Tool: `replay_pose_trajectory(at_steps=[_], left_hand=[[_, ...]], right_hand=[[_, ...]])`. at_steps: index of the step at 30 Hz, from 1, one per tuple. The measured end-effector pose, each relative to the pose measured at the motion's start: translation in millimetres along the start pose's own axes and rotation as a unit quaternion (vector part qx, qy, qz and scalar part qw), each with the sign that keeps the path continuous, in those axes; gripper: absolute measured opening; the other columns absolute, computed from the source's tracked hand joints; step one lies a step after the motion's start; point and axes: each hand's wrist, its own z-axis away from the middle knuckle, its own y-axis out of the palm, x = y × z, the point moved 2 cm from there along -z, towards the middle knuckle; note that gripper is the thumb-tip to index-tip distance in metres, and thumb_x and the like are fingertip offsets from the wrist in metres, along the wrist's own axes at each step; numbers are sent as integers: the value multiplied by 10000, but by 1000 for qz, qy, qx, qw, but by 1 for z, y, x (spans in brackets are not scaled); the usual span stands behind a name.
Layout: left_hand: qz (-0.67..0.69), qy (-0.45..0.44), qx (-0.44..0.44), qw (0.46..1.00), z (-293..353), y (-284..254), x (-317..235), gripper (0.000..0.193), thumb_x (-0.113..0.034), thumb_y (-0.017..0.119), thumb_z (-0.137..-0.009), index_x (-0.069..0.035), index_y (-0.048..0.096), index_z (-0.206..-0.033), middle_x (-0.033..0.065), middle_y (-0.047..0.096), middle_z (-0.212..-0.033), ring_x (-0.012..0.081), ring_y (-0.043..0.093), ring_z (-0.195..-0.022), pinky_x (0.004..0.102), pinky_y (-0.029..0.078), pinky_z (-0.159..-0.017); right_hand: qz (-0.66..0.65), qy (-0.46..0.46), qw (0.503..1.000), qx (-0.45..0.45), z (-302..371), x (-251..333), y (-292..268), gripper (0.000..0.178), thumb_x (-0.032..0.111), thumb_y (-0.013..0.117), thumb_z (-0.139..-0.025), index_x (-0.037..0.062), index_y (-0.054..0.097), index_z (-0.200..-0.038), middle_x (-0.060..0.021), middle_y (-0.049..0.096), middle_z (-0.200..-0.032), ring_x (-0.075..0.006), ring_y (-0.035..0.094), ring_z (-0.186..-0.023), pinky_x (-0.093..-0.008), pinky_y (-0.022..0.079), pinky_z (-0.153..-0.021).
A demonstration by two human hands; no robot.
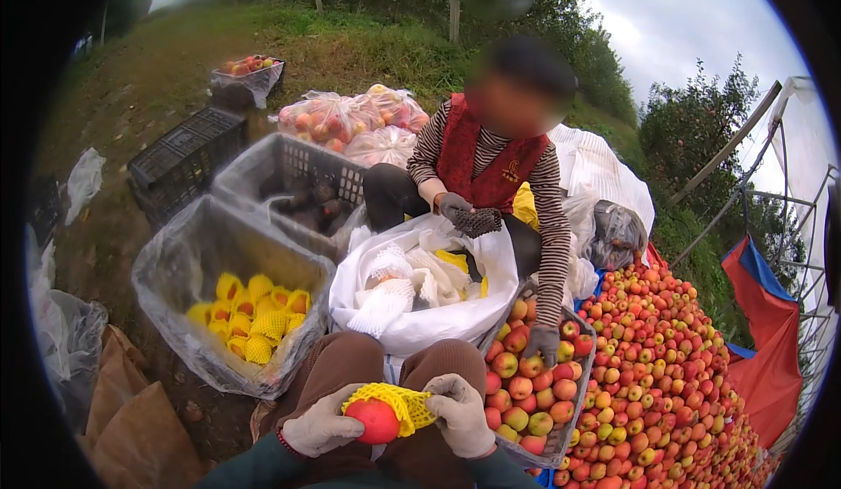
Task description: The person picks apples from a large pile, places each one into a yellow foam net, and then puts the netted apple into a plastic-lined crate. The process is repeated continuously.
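In front of my knees, my left hand (322,423), in a pale glove, is closed around a red apple (375,421). A yellow foam net sleeve (410,408) covers the apple's upper and right side, leaving the red face bare. My gloved right hand (462,417) pinches the sleeve's loose right end. Just beyond my knees sits an open white sack (477,309) holding white and yellow foam sleeves (385,303). To the left, a plastic-lined crate (166,283) contains several apples in yellow sleeves (257,309).
Opposite me, a co-worker holds a dark foam net (477,221); their other gloved hand (543,342) reaches into an apple crate (565,436). A big apple pile (648,366) spreads right. Behind are a crate with dark-wrapped contents (241,174) and bagged apples (320,119).
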Motion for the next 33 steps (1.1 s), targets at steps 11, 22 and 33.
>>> replay_pose_trajectory(at_steps=[11, 22, 33], left_hand=[[-247, 242, -159, 925, -16, -7, -24, 714, 7, 648, -683, 20, 357, -1335, 104, 501, -1240, 190, 487, -1162, 300, 402, -982], [-239, 196, -178, 934, 1, -48, -24, 595, -25, 668, -774, -1, 381, -1295, 140, 522, -1230, 202, 530, -1117, 320, 447, -942], [-325, 171, -213, 906, 11, -45, -30, 545, -28, 633, -767, -44, 436, -1274, 93, 515, -1257, 172, 476, -1190, 285, 368, -1014]], right_hand=[[416, -394, 817, 67, -3, 30, 40, 180, -4, 670, -701, 12, 612, -871, -116, 596, -794, -236, 605, -655, -291, 490, -587], [291, -303, 894, 156, -23, 20, 56, 167, -46, 611, -768, -13, 574, -927, -93, 559, -880, -164, 582, -805, -268, 475, -671], [275, -118, 951, 83, -47, -22, 61, 168, -63, 611, -750, -29, 556, -904, -52, 582, -842, -87, 546, -717, -219, 466, -660]])
